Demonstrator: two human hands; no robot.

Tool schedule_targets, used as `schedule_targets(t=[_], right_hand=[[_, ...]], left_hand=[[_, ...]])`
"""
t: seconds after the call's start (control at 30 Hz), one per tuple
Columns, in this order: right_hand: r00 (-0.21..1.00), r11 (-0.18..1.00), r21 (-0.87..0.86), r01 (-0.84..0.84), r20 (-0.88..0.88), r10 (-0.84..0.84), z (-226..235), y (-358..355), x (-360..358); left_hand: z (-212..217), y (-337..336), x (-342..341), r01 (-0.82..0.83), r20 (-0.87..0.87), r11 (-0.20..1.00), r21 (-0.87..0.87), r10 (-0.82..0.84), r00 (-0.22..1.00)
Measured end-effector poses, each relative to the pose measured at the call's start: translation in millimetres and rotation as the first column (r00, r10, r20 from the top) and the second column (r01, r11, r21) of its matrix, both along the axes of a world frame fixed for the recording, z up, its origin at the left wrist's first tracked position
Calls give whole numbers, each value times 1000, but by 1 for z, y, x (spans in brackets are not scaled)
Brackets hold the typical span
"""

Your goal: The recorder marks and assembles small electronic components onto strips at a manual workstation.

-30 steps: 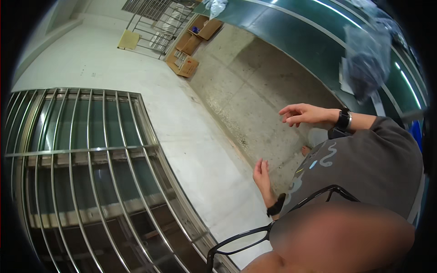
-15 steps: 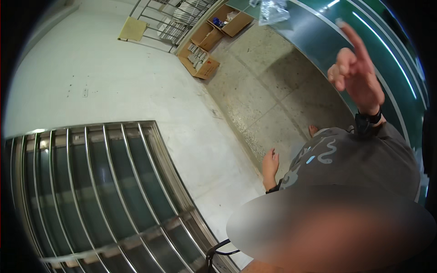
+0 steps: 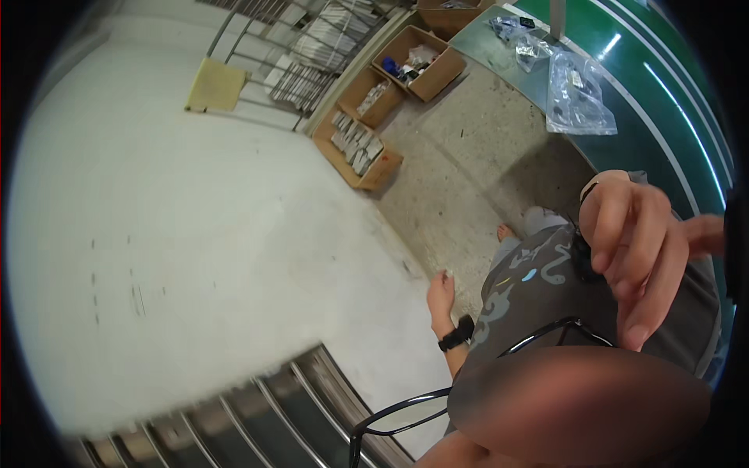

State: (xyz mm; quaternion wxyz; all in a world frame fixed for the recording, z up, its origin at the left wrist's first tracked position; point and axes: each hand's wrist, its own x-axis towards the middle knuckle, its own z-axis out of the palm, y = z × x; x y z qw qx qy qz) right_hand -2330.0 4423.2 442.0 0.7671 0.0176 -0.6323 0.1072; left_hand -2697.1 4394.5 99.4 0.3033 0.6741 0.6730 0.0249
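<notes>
My right hand (image 3: 640,238) is raised close in front of my dark grey shirt (image 3: 577,288). Its fingers are spread and bent downward, the thumb side reaching toward the right rim, and I see nothing held in it. My left hand (image 3: 441,295) hangs low beside the white wall, with a black watch (image 3: 457,334) on its wrist. A small pale speck shows at its fingertips; the fingers are small and partly turned away, so their grip cannot be made out. Clear plastic bags (image 3: 581,97) lie on the green-topped table (image 3: 624,109), beyond my right hand.
Along the wall's foot stand cardboard boxes: one with pale stacked pieces (image 3: 359,152), another with mixed items (image 3: 421,66). A metal rack (image 3: 269,47) with a yellow panel (image 3: 217,84) stands behind them. Window bars (image 3: 257,421) line the lower left; concrete floor (image 3: 460,148) lies between wall and table.
My right hand has come down and nearer from above the table, its pointing finger now bent down with the others. The view has shifted, showing more table and bags and less window.
</notes>
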Motion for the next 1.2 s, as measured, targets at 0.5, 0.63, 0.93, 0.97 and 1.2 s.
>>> schedule_targets(t=[0.5,0.63,0.93,0.97,1.2], right_hand=[[990,994,52,99,93,-104,-11,391,40],[980,993,-94,75,191,-56,-21,476,63],[920,884,-356,302,351,-174,-5,609,143],[926,878,-364,313,321,-197,-9,631,145],[871,781,-387,490,246,-425,-68,664,238]], left_hand=[[19,511,84,293,86,955,50,-297,951],[-6,576,61,329,-22,940,-88,-332,943],[-58,781,105,456,-8,854,-251,-472,881],[-61,817,109,474,-44,850,-230,-496,867],[-32,1011,215,613,8,790,3,-613,790]])
